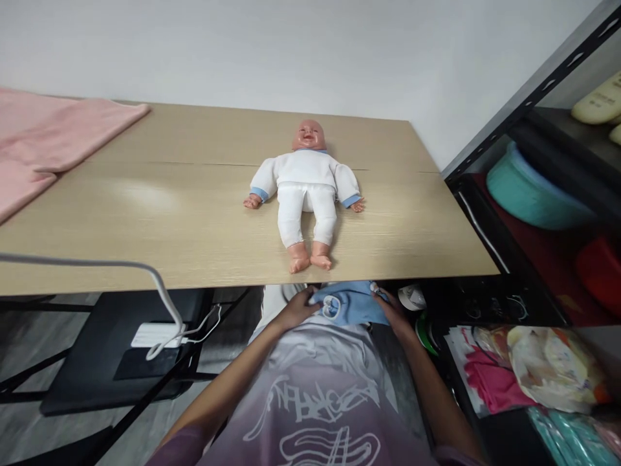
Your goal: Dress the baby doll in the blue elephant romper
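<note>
A small piece of blue cloth with a white ring-shaped patch lies across my lap, below the table's front edge; it looks like a doll's garment, its exact kind unclear. My left hand grips its left end, and my right hand is closed on the right end. On the table lies a baby doll on its back, face up, head towards the wall. It wears a white top with blue cuffs and white trousers; its feet are bare and point at me.
The wooden table reaches the wall. A pink blanket covers its far left. A white cable crosses the left front, above a black chair. At right stand shelves with a teal basin and bagged items.
</note>
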